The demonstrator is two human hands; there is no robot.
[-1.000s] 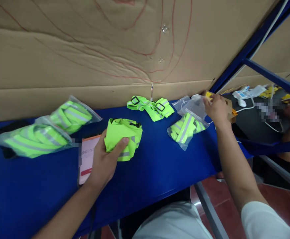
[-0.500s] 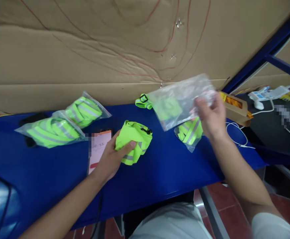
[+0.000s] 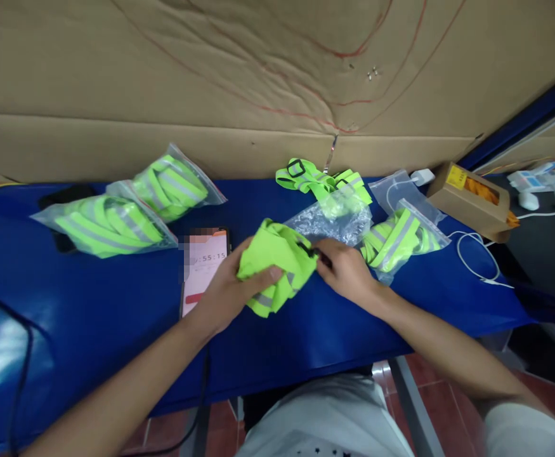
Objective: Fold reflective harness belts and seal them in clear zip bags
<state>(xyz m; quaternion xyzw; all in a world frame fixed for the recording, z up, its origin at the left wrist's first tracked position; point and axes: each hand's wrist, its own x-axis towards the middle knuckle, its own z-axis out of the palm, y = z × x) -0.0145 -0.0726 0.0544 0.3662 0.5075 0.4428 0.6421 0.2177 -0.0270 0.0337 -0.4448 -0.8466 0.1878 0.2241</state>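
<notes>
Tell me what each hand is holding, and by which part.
The left hand holds the folded green strap by its left side, thumb on top; the right hand pinches its black clip.

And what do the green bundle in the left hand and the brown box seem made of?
Green bundle: probably synthetic fabric, mostly matte, with grey strips; it creases softly. Brown box: likely cardboard, matte, with stiff, flat sides.

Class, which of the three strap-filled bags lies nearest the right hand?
The rightmost filled bag, beside the right hand; the other two lie together farther left.
</notes>
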